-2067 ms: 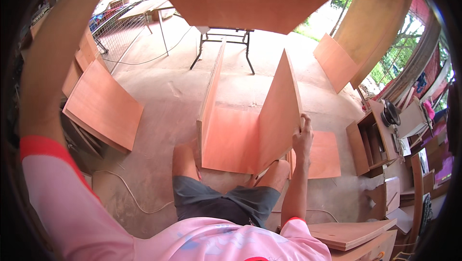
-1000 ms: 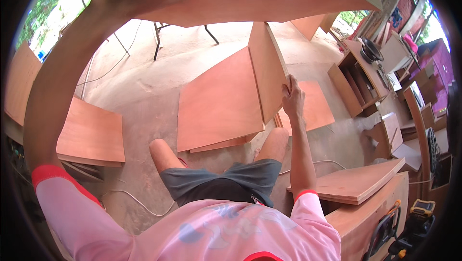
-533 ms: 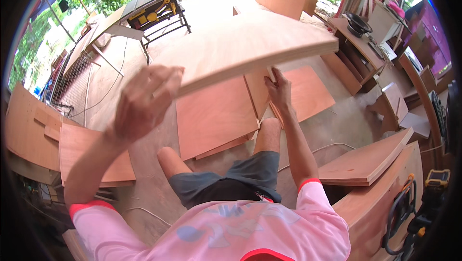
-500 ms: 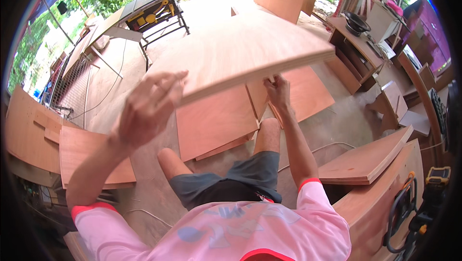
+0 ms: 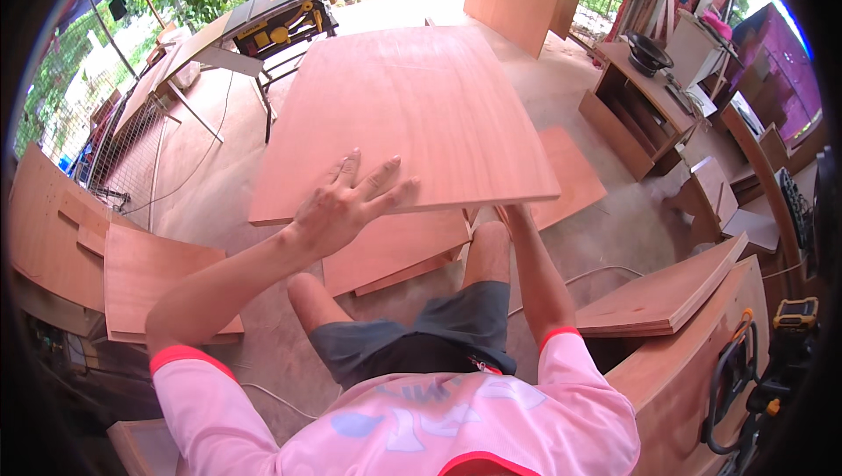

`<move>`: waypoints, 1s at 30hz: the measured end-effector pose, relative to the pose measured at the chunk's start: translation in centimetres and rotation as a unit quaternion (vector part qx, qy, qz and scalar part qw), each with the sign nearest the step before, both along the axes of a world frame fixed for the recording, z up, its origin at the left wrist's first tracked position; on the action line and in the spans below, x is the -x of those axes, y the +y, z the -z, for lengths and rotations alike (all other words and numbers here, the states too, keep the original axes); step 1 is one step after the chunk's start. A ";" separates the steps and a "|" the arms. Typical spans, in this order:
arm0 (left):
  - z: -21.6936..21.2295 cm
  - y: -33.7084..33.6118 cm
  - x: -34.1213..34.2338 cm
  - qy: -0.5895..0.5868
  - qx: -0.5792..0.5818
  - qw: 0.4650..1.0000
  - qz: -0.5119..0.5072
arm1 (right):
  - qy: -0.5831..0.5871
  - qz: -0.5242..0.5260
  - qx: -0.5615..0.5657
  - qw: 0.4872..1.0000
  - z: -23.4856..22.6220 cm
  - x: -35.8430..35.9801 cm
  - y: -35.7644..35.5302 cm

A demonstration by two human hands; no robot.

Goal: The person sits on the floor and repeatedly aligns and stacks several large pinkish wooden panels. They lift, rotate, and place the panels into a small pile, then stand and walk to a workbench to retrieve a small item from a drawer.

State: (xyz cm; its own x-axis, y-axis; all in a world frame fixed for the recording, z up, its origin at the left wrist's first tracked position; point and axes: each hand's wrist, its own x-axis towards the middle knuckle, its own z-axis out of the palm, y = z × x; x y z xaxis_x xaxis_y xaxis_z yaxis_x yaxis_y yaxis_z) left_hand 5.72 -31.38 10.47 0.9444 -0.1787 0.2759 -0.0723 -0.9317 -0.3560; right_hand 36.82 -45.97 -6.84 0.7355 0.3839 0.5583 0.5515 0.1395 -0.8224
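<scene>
Swinging down from overhead, the plywood panel (image 5: 403,116) now lies flat, left hand (image 5: 346,204) spread on top, right hand's grip hidden underneath.

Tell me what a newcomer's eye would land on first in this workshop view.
The big reddish plywood panel fills the middle, lying flat above the person's knees. The left hand lies spread on its near edge, while the right hand is mostly hidden beneath that edge. Behind it, at upper left, stands a yellow and black table saw near green trees.
</scene>
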 end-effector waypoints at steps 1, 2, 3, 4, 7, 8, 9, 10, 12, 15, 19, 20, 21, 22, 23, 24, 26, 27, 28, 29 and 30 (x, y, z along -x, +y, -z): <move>0.7 0.3 -0.8 -0.002 0.033 0.999 -0.007 | -0.029 -0.002 -0.019 0.999 0.2 0.0 0.1; 1.4 0.6 -1.6 -0.004 0.064 0.998 -0.014 | -0.056 0.001 -0.034 0.998 0.3 0.0 0.2; 2.0 1.0 -2.6 -0.012 0.067 0.997 -0.020 | -0.056 0.003 -0.040 0.998 0.3 0.1 0.3; 2.6 1.3 -3.8 -0.019 0.070 0.997 -0.025 | -0.051 0.010 -0.034 0.998 0.3 0.3 0.3; 4.0 2.6 -6.7 -0.018 0.059 0.997 -0.041 | 0.113 -0.015 -0.030 0.993 -0.2 0.9 0.3; 4.4 3.0 -7.3 -0.012 0.048 0.998 -0.046 | 0.121 -0.029 -0.035 0.992 -0.5 1.1 0.5; 4.8 3.3 -7.7 -0.018 0.038 0.998 -0.047 | 0.144 -0.034 -0.059 0.987 -0.8 1.3 0.5; 5.0 3.8 -7.9 -0.018 0.024 0.998 -0.049 | 0.161 -0.042 -0.092 0.982 -1.0 1.6 0.7; 5.5 4.2 -7.9 -0.014 0.013 0.999 -0.050 | 0.183 -0.050 -0.132 0.973 -1.3 2.4 0.7; 5.9 4.4 -7.7 -0.018 0.004 0.999 -0.047 | 0.197 -0.031 -0.165 0.966 -1.3 3.4 0.7; 5.6 4.6 -8.0 -0.027 -0.030 0.998 -0.038 | 0.130 0.071 -0.224 0.963 -1.7 4.7 1.4; 5.6 4.5 -7.9 -0.031 -0.034 0.998 -0.036 | 0.094 0.108 -0.230 0.963 -1.8 5.4 1.6; 5.5 4.5 -7.8 -0.024 -0.037 0.998 -0.038 | 0.096 0.115 -0.249 0.957 -2.1 6.2 1.6; 5.4 4.5 -7.9 -0.025 -0.040 0.998 -0.039 | 0.103 0.129 -0.268 0.949 -2.5 6.8 1.5; 5.3 4.5 -8.0 -0.032 -0.047 0.998 -0.040 | 0.122 0.145 -0.285 0.940 -2.9 7.3 1.3; 5.4 4.4 -8.0 -0.028 -0.051 0.997 -0.046 | 0.083 0.160 -0.209 0.961 -3.4 7.5 1.0; 5.4 4.2 -8.1 -0.029 -0.064 0.996 -0.058 | 0.006 0.181 -0.052 0.982 -4.2 7.2 0.2; 5.5 4.1 -8.1 -0.024 -0.070 0.995 -0.061 | 0.020 0.169 0.004 0.985 -4.4 6.9 -0.2; 5.6 4.1 -8.2 -0.023 -0.077 0.995 -0.064 | 0.013 0.150 0.056 0.987 -4.6 6.1 -0.3; 5.6 4.2 -8.3 -0.027 -0.085 0.994 -0.066 | -0.007 0.137 0.101 0.985 -4.7 5.2 -0.1; 5.7 4.2 -8.3 -0.022 -0.079 0.995 -0.064 | -0.051 0.128 0.010 0.990 -4.2 4.8 0.9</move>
